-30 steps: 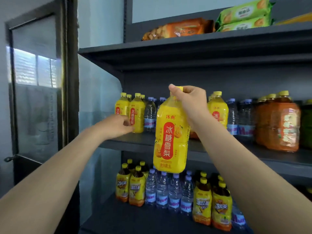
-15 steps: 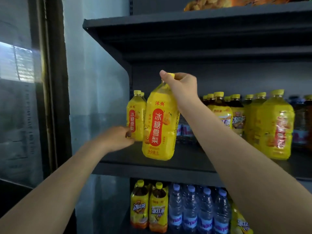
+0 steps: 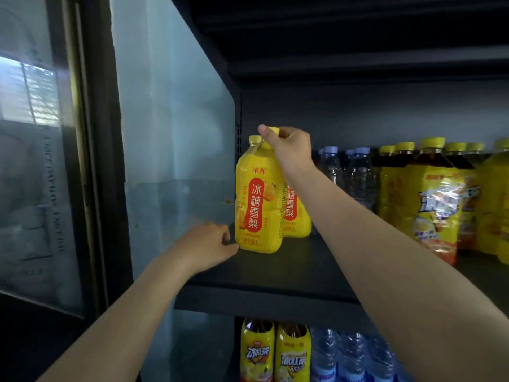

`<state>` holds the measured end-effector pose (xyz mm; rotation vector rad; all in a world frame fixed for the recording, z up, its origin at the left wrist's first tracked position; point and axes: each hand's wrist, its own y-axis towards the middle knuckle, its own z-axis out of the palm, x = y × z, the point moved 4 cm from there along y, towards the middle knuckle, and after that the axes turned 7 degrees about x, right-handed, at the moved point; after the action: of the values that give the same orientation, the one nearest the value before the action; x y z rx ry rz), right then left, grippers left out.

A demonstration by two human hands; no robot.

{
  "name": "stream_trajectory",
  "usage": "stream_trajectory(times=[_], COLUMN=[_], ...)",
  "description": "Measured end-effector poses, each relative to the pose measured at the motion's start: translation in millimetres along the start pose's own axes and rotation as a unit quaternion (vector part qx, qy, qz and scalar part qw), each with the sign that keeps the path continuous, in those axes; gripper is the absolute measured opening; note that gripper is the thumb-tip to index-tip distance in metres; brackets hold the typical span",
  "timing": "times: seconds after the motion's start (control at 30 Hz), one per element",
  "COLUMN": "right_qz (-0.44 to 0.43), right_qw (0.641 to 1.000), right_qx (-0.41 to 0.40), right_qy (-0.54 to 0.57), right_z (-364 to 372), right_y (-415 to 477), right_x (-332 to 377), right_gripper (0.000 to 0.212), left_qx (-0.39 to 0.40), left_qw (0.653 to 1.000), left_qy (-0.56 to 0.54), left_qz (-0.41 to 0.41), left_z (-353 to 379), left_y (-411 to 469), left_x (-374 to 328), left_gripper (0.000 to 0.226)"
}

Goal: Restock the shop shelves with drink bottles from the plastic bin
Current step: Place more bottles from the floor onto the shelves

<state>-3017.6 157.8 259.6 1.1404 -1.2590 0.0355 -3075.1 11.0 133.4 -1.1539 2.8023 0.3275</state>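
A dark metal shelf point(image 3: 275, 274) runs across a dim shop unit, with a glass door point(image 3: 35, 161) on the left. We have the yellow pear drink bottle point(image 3: 257, 199) standing at the near left of that shelf, just in front of two matching bottles point(image 3: 296, 213), its base seemingly down on the metal. Our right hand point(image 3: 289, 148) pinches its yellow cap, fingers closed around it. Our left hand point(image 3: 208, 245) sits beside the base, fingers loosely curled and holding nothing, a fingertip at the bottle's lower edge.

To finish well, we should square the red label outward, nudge the base flush with its neighbours, and let go only once it stands steady. The bottle is squarish, thin glossy plastic under a shrink sleeve, so it should slide easily on the smooth shelf. Clear water bottles point(image 3: 355, 172) and iced tea bottles point(image 3: 429, 199) stand to the right.
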Motion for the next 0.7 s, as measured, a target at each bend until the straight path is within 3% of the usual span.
stream_trajectory(times=[0.23, 0.47, 0.6, 0.7], right_qz=[-0.006, 0.053, 0.099, 0.085], right_qw=[0.992, 0.969, 0.964, 0.968], right_qx=[0.076, 0.185, 0.227, 0.220], right_qy=[-0.098, -0.156, -0.101, -0.089], right_z=[15, 10, 0, -2], right_y=[12, -11, -26, -30], right_x=[-13, -46, -65, -67], right_gripper=[0.047, 0.100, 0.099, 0.091], left_qx=[-0.003, 0.029, 0.035, 0.036], left_qw=[1.000, 0.999, 0.998, 0.998], left_qy=[-0.015, -0.018, -0.045, -0.059], left_qz=[0.020, 0.004, 0.011, 0.013], left_z=[2, 12, 18, 22], left_y=[2, -9, -13, -14], left_x=[-3, 1, -3, -5], left_gripper=[0.033, 0.033, 0.035, 0.038])
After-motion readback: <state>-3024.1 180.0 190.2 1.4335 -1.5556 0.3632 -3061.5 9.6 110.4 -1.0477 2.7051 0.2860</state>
